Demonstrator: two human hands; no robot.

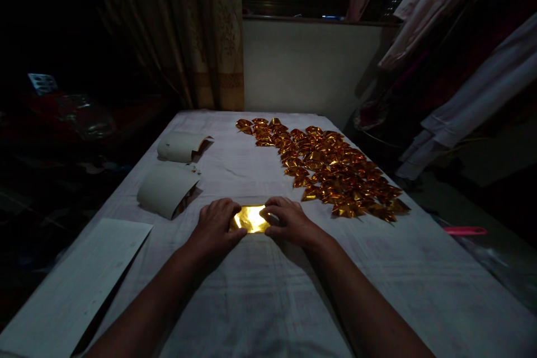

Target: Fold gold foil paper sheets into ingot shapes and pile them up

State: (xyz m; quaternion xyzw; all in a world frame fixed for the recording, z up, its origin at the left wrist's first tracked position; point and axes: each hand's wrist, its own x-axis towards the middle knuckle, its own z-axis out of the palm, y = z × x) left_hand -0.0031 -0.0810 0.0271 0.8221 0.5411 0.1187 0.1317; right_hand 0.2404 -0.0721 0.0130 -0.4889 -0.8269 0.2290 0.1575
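A shining gold foil piece (pixel 253 218) spans the gap between a person's two bare hands at a table spread with a pale checked cloth (pixel 251 296); its long axis runs from left to right, square across the line of the reaching forearms, with one hand at each end. The left hand (pixel 216 224) has the left end, the right hand (pixel 289 221) the right; neither is clearly nearer, since both touch the foil and its bright middle lies bare between them. Each grip is narrow, thumb along the near edge and fingers at the far one, holding the foil across its short side; how firmly they press, and whether the foil's underside rests on the cloth, cannot be told. Beyond the right hand, toward the table's far right, lies a spread of folded gold pieces (pixel 314 156), well apart from the foil in hand; on the left are two curved grey cards, the nearer card (pixel 168 187) just beyond the left hand, and close to the left forearm a flat pale board (pixel 92 268).
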